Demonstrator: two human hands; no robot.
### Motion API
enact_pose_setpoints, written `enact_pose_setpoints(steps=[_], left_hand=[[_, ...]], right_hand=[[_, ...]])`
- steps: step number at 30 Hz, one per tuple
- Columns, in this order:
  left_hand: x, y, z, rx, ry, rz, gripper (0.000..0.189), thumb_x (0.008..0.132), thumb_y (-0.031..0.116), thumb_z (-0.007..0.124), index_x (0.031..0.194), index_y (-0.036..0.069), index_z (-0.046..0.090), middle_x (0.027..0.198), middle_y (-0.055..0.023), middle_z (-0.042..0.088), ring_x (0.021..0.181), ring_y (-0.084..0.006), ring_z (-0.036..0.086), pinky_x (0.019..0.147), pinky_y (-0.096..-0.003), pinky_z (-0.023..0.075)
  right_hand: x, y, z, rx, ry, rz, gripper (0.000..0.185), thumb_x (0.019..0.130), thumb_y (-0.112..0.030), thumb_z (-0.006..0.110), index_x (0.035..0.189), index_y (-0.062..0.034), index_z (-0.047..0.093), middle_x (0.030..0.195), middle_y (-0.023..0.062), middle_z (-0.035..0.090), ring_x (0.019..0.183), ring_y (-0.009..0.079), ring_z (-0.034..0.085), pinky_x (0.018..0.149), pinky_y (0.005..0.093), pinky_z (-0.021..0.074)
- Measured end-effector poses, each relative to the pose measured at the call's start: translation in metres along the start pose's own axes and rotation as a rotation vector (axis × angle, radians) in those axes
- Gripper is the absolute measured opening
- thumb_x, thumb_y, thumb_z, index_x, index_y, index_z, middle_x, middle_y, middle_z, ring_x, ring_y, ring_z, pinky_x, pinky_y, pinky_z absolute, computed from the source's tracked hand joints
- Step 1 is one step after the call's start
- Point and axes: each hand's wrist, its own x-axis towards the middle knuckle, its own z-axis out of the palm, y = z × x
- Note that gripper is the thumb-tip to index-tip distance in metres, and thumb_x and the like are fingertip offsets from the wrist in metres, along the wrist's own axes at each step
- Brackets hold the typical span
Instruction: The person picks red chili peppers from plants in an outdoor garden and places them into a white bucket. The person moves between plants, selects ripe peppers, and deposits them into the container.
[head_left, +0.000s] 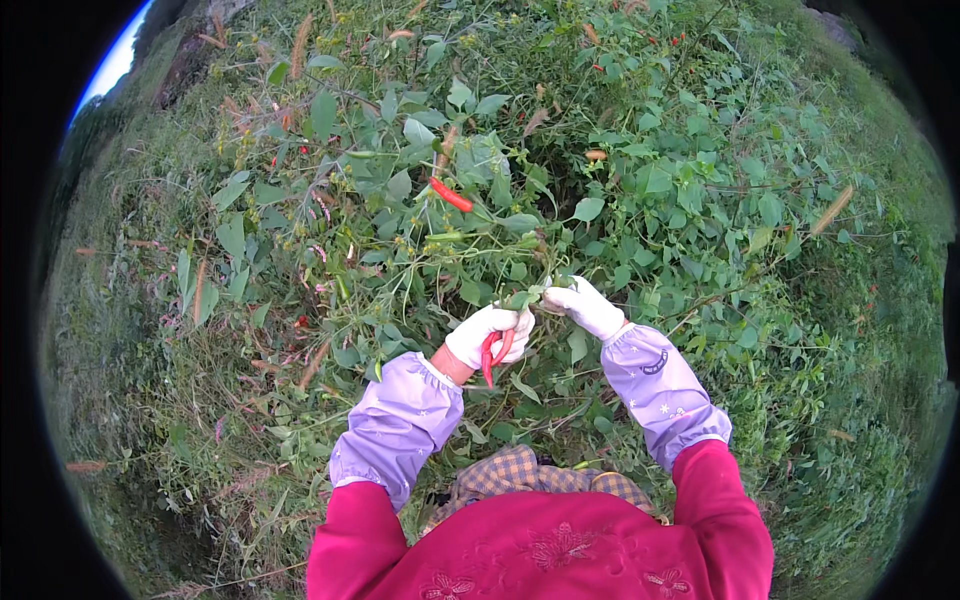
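My left hand (491, 334), in a white glove, is closed around red chili peppers (489, 360) that hang below its fingers. Close on its right, my right hand (583, 304), also gloved in white, has its fingertips at a green stem with leaves (529, 295); the leaves hide what exactly the fingers pinch. Above both hands, a single red chili pepper (451, 195) shows among the foliage. A pale green pepper (445, 237) lies a little below it. Purple sleeve covers reach up both forearms.
Dense green weeds (652, 180) and leafy stems surround the hands on all sides. Brown foxtail seed heads (832, 211) stand among them, with small red peppers (675, 40) farther off. A checked cloth (510, 471) is at my front, below the hands.
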Motion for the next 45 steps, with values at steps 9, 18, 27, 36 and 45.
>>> enact_pose_setpoints(steps=[9, 18, 27, 36, 45], left_hand=[[0.007, 0.031, 0.038, -0.467, 0.096, 0.427, 0.021, 0.097, 0.027, 0.049, 0.094, 0.009, 0.058, 0.091, -0.0033, 0.056, 0.050, -0.0079, 0.036, 0.038, -0.0207, 0.0305], [-0.021, 0.075, 0.066, -0.096, 0.148, 0.597, 0.024, 0.100, 0.031, 0.047, 0.105, 0.010, 0.058, 0.078, 0.0019, 0.053, 0.053, -0.0084, 0.036, 0.043, -0.0230, 0.0319], [-0.027, 0.145, 0.148, 1.408, 0.734, 0.415, 0.028, 0.082, 0.016, 0.069, 0.104, 0.000, 0.065, 0.077, -0.0025, 0.066, 0.058, -0.0052, 0.054, 0.054, -0.0222, 0.0440], [-0.001, 0.134, 0.154, 2.014, 0.593, 0.262, 0.036, 0.074, 0.033, 0.073, 0.094, 0.003, 0.067, 0.073, -0.0138, 0.063, 0.062, -0.0233, 0.059, 0.061, -0.0340, 0.0463], [0.005, 0.098, 0.138, 1.209, 0.768, 0.468, 0.019, 0.083, 0.018, 0.068, 0.088, 0.000, 0.063, 0.062, -0.0017, 0.059, 0.050, -0.0053, 0.050, 0.043, -0.0214, 0.0371]], right_hand=[[0.028, -0.076, 0.001, -0.356, 0.188, -0.466, 0.043, 0.088, -0.011, 0.062, 0.128, -0.0041, 0.048, 0.115, 0.0069, 0.057, 0.101, 0.0137, 0.055, 0.085, 0.0265, 0.0451], [0.035, -0.104, 0.028, -0.203, 0.242, -0.420, 0.023, 0.097, -0.017, 0.050, 0.112, -0.0022, 0.058, 0.083, 0.0017, 0.062, 0.069, 0.0081, 0.055, 0.063, 0.0237, 0.0456], [0.032, -0.111, 0.044, -0.399, 0.042, -0.234, 0.018, 0.097, -0.016, 0.049, 0.099, -0.0034, 0.062, 0.073, 0.0006, 0.058, 0.064, 0.0082, 0.053, 0.057, 0.0236, 0.0436], [0.026, -0.112, 0.053, -0.376, -0.037, -0.439, 0.021, 0.093, -0.013, 0.056, 0.110, -0.0021, 0.060, 0.080, -0.0011, 0.057, 0.068, 0.0076, 0.049, 0.060, 0.0251, 0.0428], [0.019, -0.120, 0.052, -0.251, 0.111, -0.396, 0.015, 0.096, -0.015, 0.052, 0.096, -0.0019, 0.060, 0.075, -0.0001, 0.058, 0.066, 0.0071, 0.052, 0.060, 0.0236, 0.0435]])
